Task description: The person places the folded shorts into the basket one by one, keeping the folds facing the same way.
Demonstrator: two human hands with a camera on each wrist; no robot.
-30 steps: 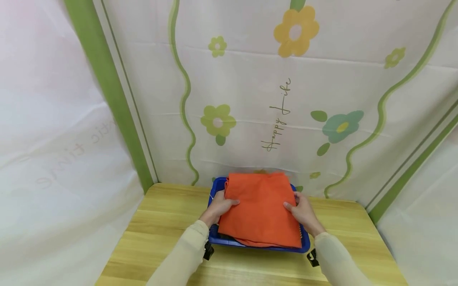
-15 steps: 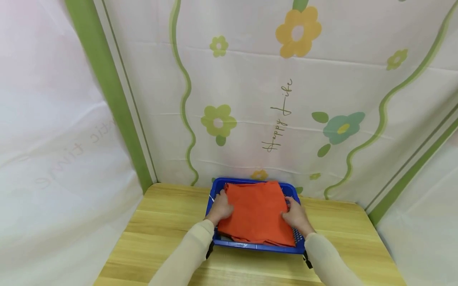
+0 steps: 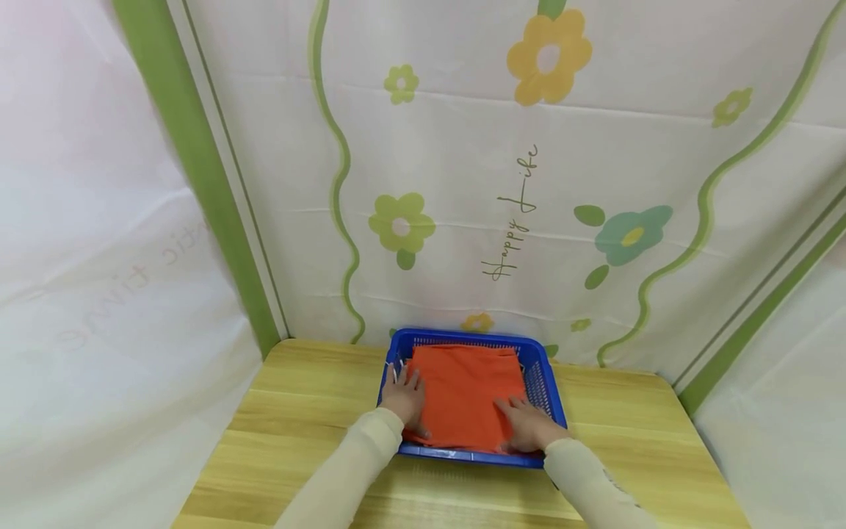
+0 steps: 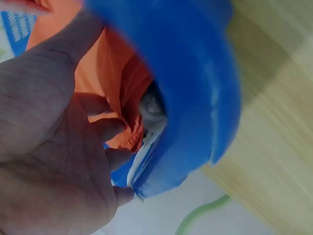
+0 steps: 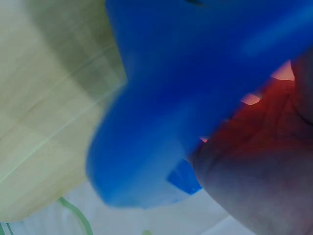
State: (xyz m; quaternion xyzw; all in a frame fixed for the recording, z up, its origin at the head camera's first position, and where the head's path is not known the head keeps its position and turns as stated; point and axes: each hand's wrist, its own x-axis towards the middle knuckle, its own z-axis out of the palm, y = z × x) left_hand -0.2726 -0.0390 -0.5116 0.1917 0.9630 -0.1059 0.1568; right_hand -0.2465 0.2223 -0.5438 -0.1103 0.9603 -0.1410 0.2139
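Observation:
A folded orange cloth point(image 3: 463, 397) lies flat inside a blue plastic basket point(image 3: 456, 455) with perforated walls. My left hand point(image 3: 405, 400) rests on the cloth's left edge, fingers spread and touching it. On the cloth's near right part, my right hand point(image 3: 529, 426) lies with its fingers extended. In the left wrist view, the left hand's fingers point(image 4: 112, 129) reach along the bunched cloth side, beside the basket wall point(image 4: 195, 93). A greyish-white item point(image 4: 152, 105) shows between cloth and wall. The basket rim point(image 5: 156, 127) hides most right fingers in the right wrist view.
The basket stands on a light wooden table point(image 3: 317, 426), close to its back edge. Behind it hangs a white curtain point(image 3: 456, 176) with printed flowers, and white fabric panels close off both sides.
The orange cloth has come down into the basket, so its back and right walls now show. Both hands have gone from gripping the cloth's sides to lying on it with fingers spread.

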